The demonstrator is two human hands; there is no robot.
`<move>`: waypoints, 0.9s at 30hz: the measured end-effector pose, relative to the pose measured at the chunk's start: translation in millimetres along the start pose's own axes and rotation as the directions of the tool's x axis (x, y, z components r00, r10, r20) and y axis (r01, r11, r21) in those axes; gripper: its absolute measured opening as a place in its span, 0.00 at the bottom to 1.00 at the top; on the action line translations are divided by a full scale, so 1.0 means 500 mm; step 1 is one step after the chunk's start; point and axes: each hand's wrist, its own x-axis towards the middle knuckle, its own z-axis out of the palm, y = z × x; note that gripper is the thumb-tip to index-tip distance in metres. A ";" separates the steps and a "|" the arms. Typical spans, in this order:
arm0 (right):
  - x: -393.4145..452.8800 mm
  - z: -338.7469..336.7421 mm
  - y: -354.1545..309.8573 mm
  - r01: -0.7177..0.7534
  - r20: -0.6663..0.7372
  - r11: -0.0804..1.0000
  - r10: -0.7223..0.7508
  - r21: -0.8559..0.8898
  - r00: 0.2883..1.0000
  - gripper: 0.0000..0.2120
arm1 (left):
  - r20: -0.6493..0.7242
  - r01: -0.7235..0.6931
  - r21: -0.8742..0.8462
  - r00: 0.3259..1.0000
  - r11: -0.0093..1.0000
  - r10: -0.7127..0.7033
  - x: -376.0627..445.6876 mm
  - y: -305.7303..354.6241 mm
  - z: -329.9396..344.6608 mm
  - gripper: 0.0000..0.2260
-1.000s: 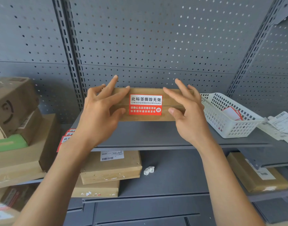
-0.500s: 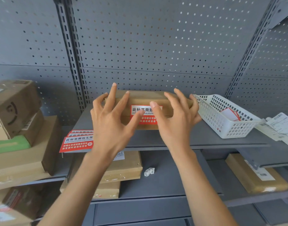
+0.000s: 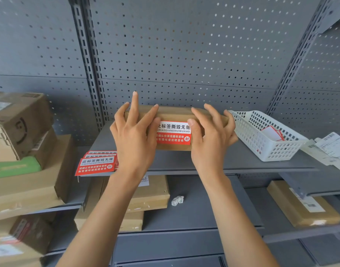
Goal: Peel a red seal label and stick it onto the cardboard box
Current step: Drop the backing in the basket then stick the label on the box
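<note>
A flat brown cardboard box point(image 3: 173, 112) lies on the grey shelf point(image 3: 232, 163) in front of me. A red and white seal label point(image 3: 173, 132) is stuck across its front face. My left hand point(image 3: 134, 135) grips the box's left end, fingers spread over the top and thumb by the label's left edge. At the right end, my right hand point(image 3: 211, 139) wraps the box, with the thumb on the label's right edge. A stack of spare red seal labels point(image 3: 97, 163) lies at the shelf's left front corner.
A white plastic basket point(image 3: 261, 135) holding a few red-edged cards stands just right of the box. Cardboard parcels point(image 3: 21, 132) pile up on the left, with more on the lower shelves. A crumpled white scrap point(image 3: 177, 200) lies below. Perforated panels form the back wall.
My hands closed in over the label, then slid outward to the box's two ends, so the label shows again between them.
</note>
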 end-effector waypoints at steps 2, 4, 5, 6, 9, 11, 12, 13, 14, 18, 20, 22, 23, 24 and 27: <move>0.001 -0.006 0.003 0.019 -0.008 1.000 -0.019 0.011 1.000 0.14 | 0.006 -0.023 -0.018 1.000 1.000 0.024 0.000 -0.007 -0.005 0.15; 0.001 -0.012 0.001 0.028 -0.004 1.000 -0.028 0.000 1.000 0.15 | 0.012 -0.035 -0.023 0.999 0.999 0.035 0.001 -0.006 -0.011 0.16; 0.000 -0.014 -0.003 0.022 0.010 1.000 -0.022 -0.015 1.000 0.16 | 0.023 -0.032 -0.021 0.999 0.999 0.032 0.000 -0.003 -0.014 0.18; -0.001 -0.015 -0.008 0.016 0.035 0.999 -0.015 -0.039 0.999 0.19 | 0.039 -0.032 -0.015 0.999 0.999 0.032 0.000 0.000 -0.017 0.21; 0.000 -0.022 -0.015 0.029 0.100 0.996 -0.020 -0.086 0.995 0.31 | 0.086 -0.070 0.007 0.994 0.998 0.069 -0.001 0.003 -0.027 0.30; 0.004 -0.032 -0.009 0.054 0.146 0.996 -0.043 -0.072 0.988 0.33 | 0.110 -0.094 -0.008 0.989 0.996 0.095 0.002 -0.005 -0.034 0.31; 0.006 -0.038 -0.003 0.065 0.171 0.996 -0.055 -0.055 0.984 0.32 | 0.122 -0.111 -0.024 0.986 0.994 0.113 0.003 -0.011 -0.038 0.30; 0.009 -0.045 0.004 0.076 0.193 0.996 -0.068 -0.036 0.979 0.32 | 0.133 -0.130 -0.041 0.982 0.991 0.135 0.005 -0.017 -0.041 0.28; 0.011 -0.052 0.010 0.088 0.212 0.996 -0.083 -0.017 0.974 0.31 | 0.144 -0.148 -0.057 0.977 0.987 0.155 0.006 -0.023 -0.044 0.27; 0.020 -0.081 0.023 0.126 0.281 0.991 -0.130 0.032 0.951 0.31 | 0.183 -0.206 -0.081 0.959 0.975 0.218 0.008 -0.040 -0.057 0.26; 0.023 -0.094 0.025 0.124 0.333 0.991 -0.132 0.045 0.934 0.32 | 0.190 -0.247 -0.070 0.948 0.967 0.256 0.004 -0.047 -0.060 0.27; 0.026 -0.104 0.029 0.122 0.387 0.991 -0.134 0.056 0.912 0.33 | 0.198 -0.289 -0.066 0.934 0.955 0.297 -0.004 -0.057 -0.062 0.28; 0.027 -0.109 0.032 0.120 0.408 0.991 -0.137 0.065 0.903 0.32 | 0.203 -0.309 -0.070 0.926 0.948 0.317 -0.009 -0.061 -0.063 0.29; 0.028 -0.112 0.035 0.116 0.422 0.990 -0.138 0.077 0.896 0.32 | 0.212 -0.328 -0.075 0.918 0.942 0.336 -0.013 -0.064 -0.065 0.31; 0.026 -0.117 0.038 0.069 0.423 0.990 -0.114 0.120 0.899 0.31 | 0.277 -0.377 -0.041 0.886 0.926 0.372 -0.022 -0.069 -0.071 0.41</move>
